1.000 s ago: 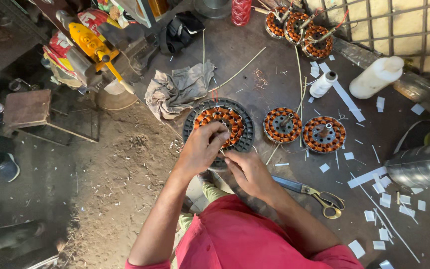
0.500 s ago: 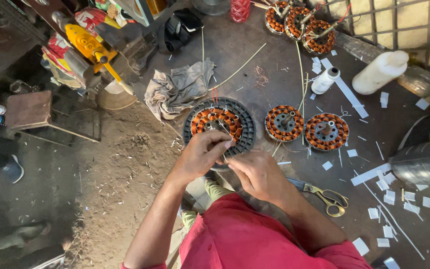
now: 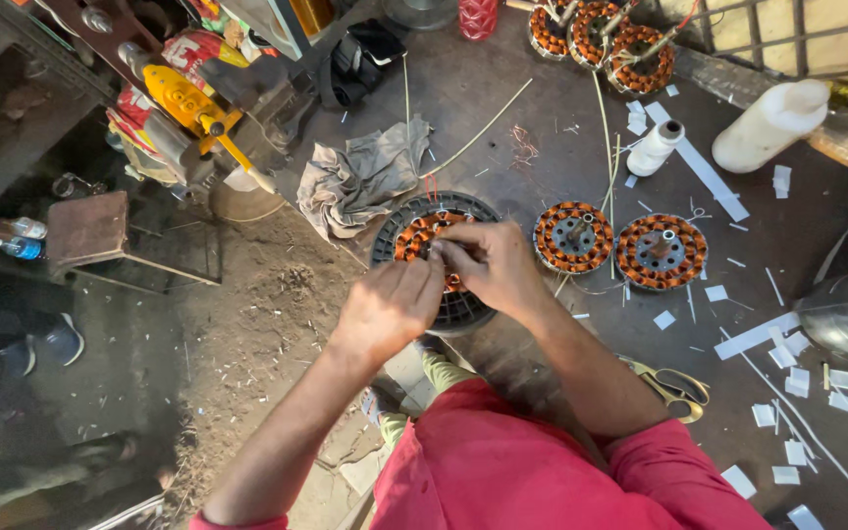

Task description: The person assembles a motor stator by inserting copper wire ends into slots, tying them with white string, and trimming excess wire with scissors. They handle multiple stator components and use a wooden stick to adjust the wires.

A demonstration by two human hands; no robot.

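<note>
Far left sits in shadow: we make out a small brown metal stool (image 3: 90, 228) and a plastic bottle (image 3: 14, 245), little else. Next right, a yellow power tool (image 3: 188, 103) and a crumpled grey rag (image 3: 360, 182) lie on the dark worktop (image 3: 542, 147).

Our left hand (image 3: 390, 309) comes up from lower left, forearm angled toward centre, back of hand to camera, fingers (image 3: 432, 270) pressed together and curled onto the round copper-wound stator in its black ribbed housing (image 3: 422, 236). It lies flat at centre, axis pointing up at us; approx. half of it is hidden under both hands. Our right hand (image 3: 493, 265) reaches in from the right, fingertips bunched, pinching at the windings; can't tell whether wire is held.

Further right: two more copper-wound stators (image 3: 573, 238) side by side, a white plastic bottle (image 3: 769, 123), yellow-handled scissors (image 3: 674, 388) partly hidden by the right arm, white paper strips (image 3: 756, 336) scattered.
</note>
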